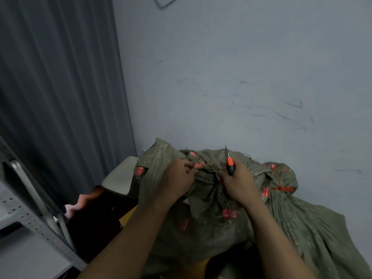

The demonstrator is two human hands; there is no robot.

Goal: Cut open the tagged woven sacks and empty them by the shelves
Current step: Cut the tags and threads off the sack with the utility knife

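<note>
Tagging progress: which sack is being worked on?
The middle sack: the left hand grips its bunched neck and the right hand, holding the orange knife, is on it too. The sack at the right is untouched, neck cinched by a red tie.

A scuffed pale blue wall (241,77) meets a dark pleated curtain (60,87) in dim light, with a grey perforated metal shelf (36,228) at left and a pale seat (120,176) near the corner.

Metal shelving (30,218) crowds the left, a curtain (60,87) behind; open room lies above the sacks (302,228) toward the wall (241,67).
</note>
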